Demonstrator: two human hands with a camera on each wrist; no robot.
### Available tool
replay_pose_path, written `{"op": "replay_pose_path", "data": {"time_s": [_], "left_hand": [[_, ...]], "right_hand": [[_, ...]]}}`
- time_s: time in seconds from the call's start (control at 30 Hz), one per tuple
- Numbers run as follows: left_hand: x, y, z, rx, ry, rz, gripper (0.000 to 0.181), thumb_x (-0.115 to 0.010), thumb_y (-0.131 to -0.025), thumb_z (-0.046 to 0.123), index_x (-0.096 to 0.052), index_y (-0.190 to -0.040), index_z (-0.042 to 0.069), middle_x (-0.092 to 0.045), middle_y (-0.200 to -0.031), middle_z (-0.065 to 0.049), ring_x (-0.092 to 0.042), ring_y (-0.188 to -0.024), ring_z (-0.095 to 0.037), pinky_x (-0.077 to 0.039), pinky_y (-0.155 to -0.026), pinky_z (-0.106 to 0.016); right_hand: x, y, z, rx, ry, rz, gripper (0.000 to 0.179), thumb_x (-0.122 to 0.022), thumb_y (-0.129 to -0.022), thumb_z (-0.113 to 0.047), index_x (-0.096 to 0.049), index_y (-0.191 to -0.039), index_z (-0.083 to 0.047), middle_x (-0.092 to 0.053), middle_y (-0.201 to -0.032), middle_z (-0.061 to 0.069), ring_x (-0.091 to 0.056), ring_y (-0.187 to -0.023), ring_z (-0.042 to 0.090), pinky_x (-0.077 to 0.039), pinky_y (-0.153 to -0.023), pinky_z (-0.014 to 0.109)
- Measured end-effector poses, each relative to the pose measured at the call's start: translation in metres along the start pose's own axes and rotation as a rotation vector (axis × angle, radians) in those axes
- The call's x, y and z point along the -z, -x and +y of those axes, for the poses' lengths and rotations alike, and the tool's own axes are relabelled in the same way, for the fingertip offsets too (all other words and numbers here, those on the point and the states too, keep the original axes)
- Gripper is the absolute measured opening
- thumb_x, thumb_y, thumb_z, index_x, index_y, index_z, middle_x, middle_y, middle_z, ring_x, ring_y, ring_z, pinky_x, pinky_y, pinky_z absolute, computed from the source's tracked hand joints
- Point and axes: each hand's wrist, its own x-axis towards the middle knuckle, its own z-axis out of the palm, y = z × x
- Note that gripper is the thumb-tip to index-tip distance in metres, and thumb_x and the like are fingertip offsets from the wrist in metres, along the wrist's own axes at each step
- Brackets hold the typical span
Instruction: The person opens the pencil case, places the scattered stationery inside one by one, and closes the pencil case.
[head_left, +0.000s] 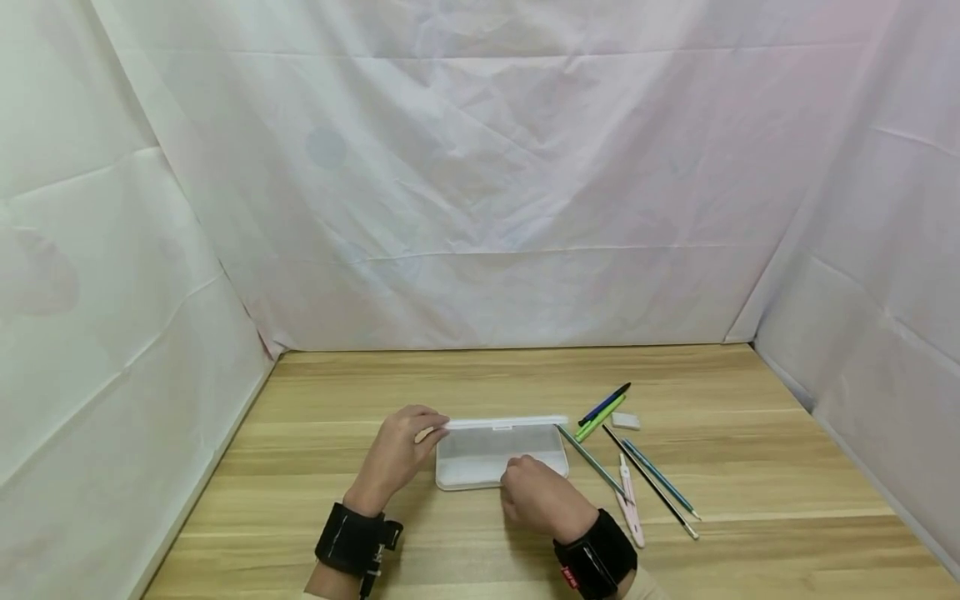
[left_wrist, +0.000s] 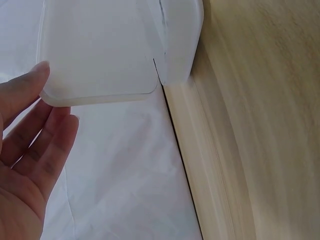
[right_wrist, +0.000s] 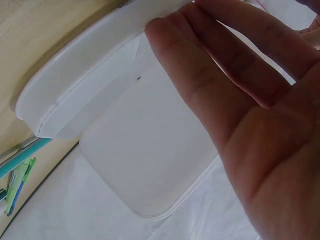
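A clear plastic pencil case (head_left: pixel 471 479) lies on the table with its lid (head_left: pixel 525 422) raised at the back. My left hand (head_left: pixel 401 446) pinches the lid's left corner between thumb and fingers; in the left wrist view the lid (left_wrist: pixel 100 55) stands up from the hinge side. At the case's front edge is my right hand (head_left: pixel 543 498). The right wrist view shows its fingers (right_wrist: pixel 200 85) fairly straight, fingertips right at the rim of the case's front wall (right_wrist: pixel 75 65). Inside the case, no items show in the part that is visible.
Right of the case lie a green pencil (head_left: pixel 592 462), a pink compass (head_left: pixel 630 504), a black pencil (head_left: pixel 652 483) and a blue pencil (head_left: pixel 663 479). Behind them are a dark blue pen (head_left: pixel 603 405), a lime green pen (head_left: pixel 602 418) and a white eraser (head_left: pixel 626 421). White cloth (head_left: pixel 480 208) encloses the table.
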Motion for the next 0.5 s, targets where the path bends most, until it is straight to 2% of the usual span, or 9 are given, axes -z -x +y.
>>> {"op": "replay_pose_path", "data": {"time_s": [0.1,0.23,0.5], "left_hand": [[-0.0011,0.0,-0.0004,0.005,0.004,0.034,0.017,-0.082,-0.078,0.006,-0.079,-0.095,0.006,-0.073,-0.092,-0.006,-0.07,-0.088,-0.021,-0.061,-0.076,-0.033],[-0.0026,-0.0013,-0.0007,0.047,0.015,0.079,0.015,-0.081,-0.081,0.008,-0.079,-0.096,0.007,-0.074,-0.092,-0.006,-0.071,-0.087,-0.021,-0.061,-0.076,-0.033],[-0.0041,-0.0019,-0.0018,0.116,0.043,0.144,0.014,-0.081,-0.082,0.009,-0.079,-0.095,0.004,-0.074,-0.089,-0.008,-0.072,-0.083,-0.021,-0.061,-0.073,-0.034]], "right_hand": [[0.0014,0.0003,-0.0011,-0.014,-0.016,-0.016,0.022,-0.07,-0.071,0.002,-0.058,-0.057,-0.011,-0.057,-0.063,-0.003,-0.046,-0.059,0.005,-0.043,-0.053,0.02],[0.0039,0.0008,-0.0033,-0.051,-0.074,-0.051,0.03,-0.068,-0.071,0.006,-0.051,-0.055,-0.012,-0.05,-0.06,-0.007,-0.035,-0.056,0.004,-0.035,-0.05,0.018],[0.0016,0.0032,-0.0024,-0.053,-0.136,-0.05,0.036,-0.063,-0.064,0.009,-0.04,-0.052,-0.016,-0.039,-0.056,-0.01,-0.027,-0.051,0.004,-0.028,-0.044,0.019]]}}
